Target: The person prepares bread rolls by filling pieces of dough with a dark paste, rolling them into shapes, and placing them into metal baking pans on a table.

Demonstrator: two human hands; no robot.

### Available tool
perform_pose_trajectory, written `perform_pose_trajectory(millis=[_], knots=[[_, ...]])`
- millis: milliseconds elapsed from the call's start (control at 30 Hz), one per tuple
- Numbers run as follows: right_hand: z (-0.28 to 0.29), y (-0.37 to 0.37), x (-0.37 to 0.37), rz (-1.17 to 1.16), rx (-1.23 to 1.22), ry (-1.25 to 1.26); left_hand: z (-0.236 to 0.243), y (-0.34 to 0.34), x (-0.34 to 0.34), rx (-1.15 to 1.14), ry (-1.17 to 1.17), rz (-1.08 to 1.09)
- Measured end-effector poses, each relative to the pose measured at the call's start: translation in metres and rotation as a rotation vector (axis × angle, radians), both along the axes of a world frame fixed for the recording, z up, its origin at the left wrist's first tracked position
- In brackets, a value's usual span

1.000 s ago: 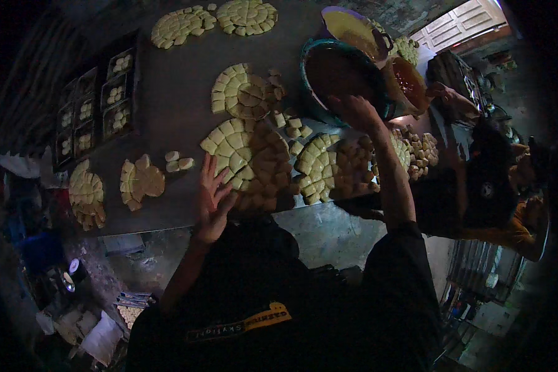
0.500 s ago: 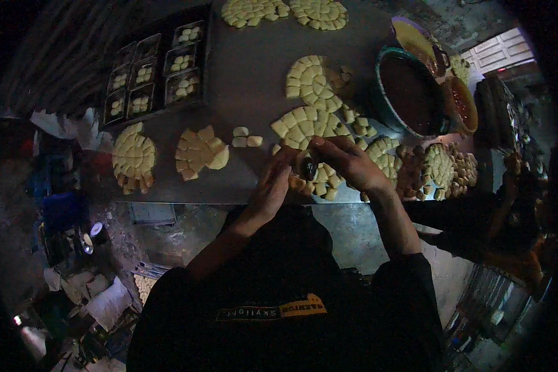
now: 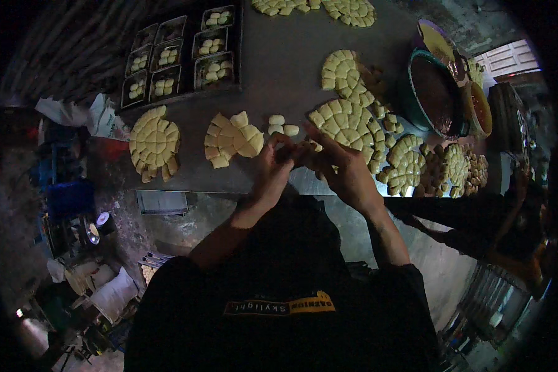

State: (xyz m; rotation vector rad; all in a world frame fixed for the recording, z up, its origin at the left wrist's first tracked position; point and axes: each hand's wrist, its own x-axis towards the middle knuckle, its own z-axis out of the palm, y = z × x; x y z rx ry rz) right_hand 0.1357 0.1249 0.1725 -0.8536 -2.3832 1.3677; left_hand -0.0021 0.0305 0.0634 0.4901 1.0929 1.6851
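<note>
My left hand [image 3: 274,170] and my right hand [image 3: 348,172] meet over the near edge of the table, fingertips pinched together around a small piece of dough [image 3: 317,147]. Only a pale bit of it shows; the fingers cover the rest. Just beyond my left fingertips sits a small cluster of rounded dough balls [image 3: 278,126]. Past my right hand spreads a round of cut dough pieces [image 3: 344,121]. Left of my hands lie a fan-shaped group of cut dough [image 3: 232,139] and another cut round [image 3: 154,141].
A dark tray of tins [image 3: 212,44], several with dough balls inside, stands at the far left. At the right are a green-rimmed tub of dark filling [image 3: 413,93] and a smaller orange bowl [image 3: 479,108]. Another person's arm [image 3: 508,217] shows at the right edge.
My fingers have closed over the dough, and the dark filling seen on it earlier is now hidden. The table's things have shifted rightward in the view.
</note>
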Motion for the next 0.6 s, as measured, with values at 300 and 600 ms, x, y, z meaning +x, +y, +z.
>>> perform_pose_trajectory(millis=[300,600], knots=[[-0.006,-0.026,0.017,-0.186,-0.055,0.078,0.044,-0.013,-0.027,-0.039,0.016,-0.245],[-0.003,-0.029,0.012,-0.196,0.207,0.129,0.032,-0.018,-0.022,0.083,0.439,-0.172]])
